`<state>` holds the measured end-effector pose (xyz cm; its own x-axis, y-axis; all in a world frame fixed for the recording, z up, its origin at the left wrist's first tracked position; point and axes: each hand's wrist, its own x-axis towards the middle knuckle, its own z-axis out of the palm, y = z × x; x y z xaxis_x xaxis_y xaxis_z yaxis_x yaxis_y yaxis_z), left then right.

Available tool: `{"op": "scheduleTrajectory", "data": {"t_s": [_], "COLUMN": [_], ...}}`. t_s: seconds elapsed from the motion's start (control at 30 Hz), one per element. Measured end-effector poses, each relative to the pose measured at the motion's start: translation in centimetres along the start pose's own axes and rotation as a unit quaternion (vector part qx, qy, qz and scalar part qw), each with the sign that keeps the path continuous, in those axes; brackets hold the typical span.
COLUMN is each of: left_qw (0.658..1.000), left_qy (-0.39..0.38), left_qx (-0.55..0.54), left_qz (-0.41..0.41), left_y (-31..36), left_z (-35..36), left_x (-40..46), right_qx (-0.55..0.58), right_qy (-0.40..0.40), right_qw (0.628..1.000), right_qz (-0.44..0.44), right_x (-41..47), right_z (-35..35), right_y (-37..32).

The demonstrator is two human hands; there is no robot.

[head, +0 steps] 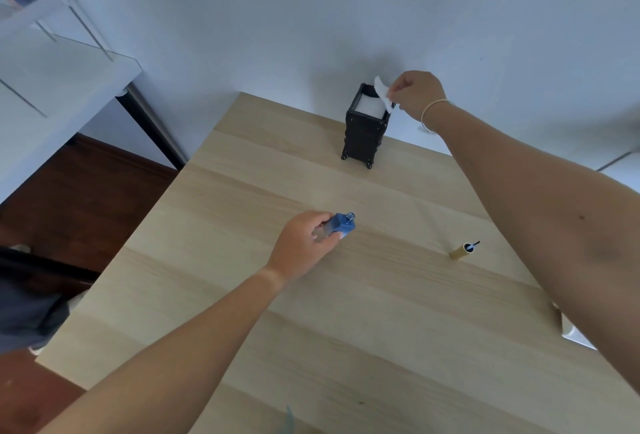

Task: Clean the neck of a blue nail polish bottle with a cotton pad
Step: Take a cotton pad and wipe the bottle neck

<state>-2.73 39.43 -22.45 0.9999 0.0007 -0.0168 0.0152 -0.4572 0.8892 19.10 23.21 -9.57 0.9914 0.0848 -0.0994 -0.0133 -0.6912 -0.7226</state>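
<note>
My left hand (304, 246) grips a small blue nail polish bottle (343, 224) at mid-table, uncapped, its clear threaded neck pointing up and to the right. At the table's far edge my right hand (417, 94) pinches a white cotton pad (382, 90) just above the open top of a black pad holder (363, 128), which holds more white pads. The bottle's gold cap with its dark brush (464, 249) lies on its side on the wood to the right.
The light wooden table (346, 312) stands against a white wall. A white desk with a dark leg (149, 122) is to the left, over a dark wood floor. A white object (575, 333) shows at the table's right edge, partly behind my right forearm.
</note>
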Motion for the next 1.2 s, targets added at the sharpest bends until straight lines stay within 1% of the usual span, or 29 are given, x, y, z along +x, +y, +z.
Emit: {"op": "scheduleTrajectory", "data": {"t_s": [0.1,0.27,0.4,0.53,0.7,0.83,1.07,1.2], "left_qw": [1.000,1.000,1.000,1.000,1.000,0.999,0.994,0.991], "left_qy": [0.002,0.013,0.022,0.019,0.017,0.007,-0.001,-0.002], "left_qx": [0.001,-0.008,-0.014,-0.008,-0.001,0.024,0.084,0.098], "left_qz": [0.003,-0.006,-0.010,0.004,0.021,0.041,0.074,0.088], "left_y": [0.4,1.1,2.4,3.8,5.6,6.7,8.7,9.8], "left_z": [-0.1,-0.3,0.0,0.5,1.6,2.6,3.7,4.2], "left_x": [-0.1,-0.3,-0.3,-0.7,-1.6,-2.6,-3.4,-3.9], "right_qx": [0.045,0.179,0.210,0.224,0.284,0.323,0.296,0.298], "right_qy": [0.000,-0.002,-0.031,-0.055,-0.104,-0.113,-0.095,-0.098], "right_qw": [0.999,0.983,0.976,0.968,0.943,0.930,0.946,0.947], "right_qz": [0.020,0.038,0.049,0.099,0.139,0.131,0.091,0.067], "right_x": [-0.5,-3.2,-7.6,-12.8,-17.7,-20.2,-22.5,-23.3], "right_z": [-0.3,-0.7,-0.4,0.7,2.0,1.6,-0.1,-1.0], "right_y": [0.3,0.4,2.1,5.2,8.1,8.6,9.0,9.6]}}
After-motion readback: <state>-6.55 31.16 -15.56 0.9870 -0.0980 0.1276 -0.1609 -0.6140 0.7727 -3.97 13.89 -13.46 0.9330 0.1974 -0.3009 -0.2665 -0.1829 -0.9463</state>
